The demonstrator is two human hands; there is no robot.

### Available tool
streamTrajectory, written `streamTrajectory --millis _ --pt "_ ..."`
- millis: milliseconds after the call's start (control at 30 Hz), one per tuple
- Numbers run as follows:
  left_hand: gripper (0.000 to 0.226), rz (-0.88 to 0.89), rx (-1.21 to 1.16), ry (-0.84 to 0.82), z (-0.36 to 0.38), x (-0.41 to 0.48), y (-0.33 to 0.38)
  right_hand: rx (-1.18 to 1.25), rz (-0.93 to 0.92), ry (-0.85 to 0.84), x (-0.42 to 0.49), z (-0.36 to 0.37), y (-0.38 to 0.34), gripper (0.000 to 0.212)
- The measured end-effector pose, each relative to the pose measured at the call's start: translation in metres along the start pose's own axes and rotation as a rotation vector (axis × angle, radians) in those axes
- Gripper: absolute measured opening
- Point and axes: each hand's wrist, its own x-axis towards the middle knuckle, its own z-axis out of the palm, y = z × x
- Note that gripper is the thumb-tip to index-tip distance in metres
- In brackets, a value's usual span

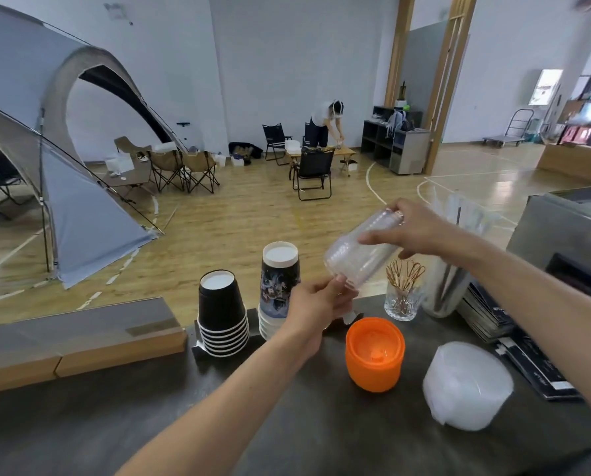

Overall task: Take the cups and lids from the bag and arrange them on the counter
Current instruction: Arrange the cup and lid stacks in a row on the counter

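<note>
Left hand [321,305] grips the lower, wider end of the clear cup stack [364,257], fingers and thumb curled round it. Right hand [421,231] grips the upper, narrower end, fingers wrapped over the top and thumb pressed along the side. With 2 hands on it, the stack hangs tilted in the air above the far edge of the counter [149,424], touching nothing else.

Just left of the left hand, 2 inverted stacks stand on the counter:
- printed cup stack [280,286], the nearer one;
- black cup stack [221,314], beside it.

Below the clear stack sits an orange container [374,353]. To its right lies a translucent plastic bag [467,386]; its contents cannot be made out. Behind the container, a glass of gold picks [402,300] stands under the right wrist.
</note>
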Motion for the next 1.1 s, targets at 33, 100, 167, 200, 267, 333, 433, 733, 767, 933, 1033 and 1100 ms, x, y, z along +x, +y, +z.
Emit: streamTrajectory --millis 33,100,167,200,267,333,433,733,767,933,1033,1100 --pt "0.017 -0.039 -0.046 0.028 -0.002 0.003 -0.004 -0.045 -0.019 0.040 0.005 0.009 0.000 0.088" --pt "0.018 -0.112 -0.141 0.069 -0.007 0.007 -0.011 -0.154 -0.072 0.088 0.011 0.026 0.001 0.092" --pt "0.019 -0.218 -0.201 0.138 -0.008 0.011 -0.020 -0.218 -0.111 0.073 0.015 0.039 0.000 0.097" --pt "0.018 -0.280 -0.224 0.186 -0.008 0.013 -0.026 -0.241 -0.124 0.046 0.017 0.044 -0.001 0.100" --pt "0.016 -0.390 -0.269 0.243 -0.008 0.019 -0.036 -0.306 -0.154 -0.035 0.018 0.052 -0.002 0.100" --pt "0.014 -0.474 -0.317 0.260 -0.008 0.022 -0.042 -0.391 -0.191 -0.118 0.020 0.058 -0.001 0.098" --pt "0.015 -0.538 -0.370 0.249 -0.007 0.022 -0.048 -0.451 -0.204 -0.172 0.020 0.061 0.000 0.095" --pt "0.020 -0.572 -0.416 0.284 -0.007 0.027 -0.062 -0.471 -0.150 -0.163 0.029 0.078 0.014 0.091" --pt "0.019 -0.575 -0.419 0.287 -0.008 0.026 -0.063 -0.476 -0.142 -0.169 0.030 0.079 0.016 0.092" --pt "0.019 -0.578 -0.422 0.300 -0.008 0.026 -0.068 -0.485 -0.133 -0.141 0.032 0.088 0.024 0.086" --pt "0.016 -0.596 -0.419 0.295 -0.009 0.026 -0.069 -0.503 -0.143 -0.131 0.032 0.090 0.025 0.083" --pt "0.016 -0.605 -0.418 0.283 -0.011 0.026 -0.068 -0.505 -0.146 -0.127 0.032 0.092 0.026 0.082"
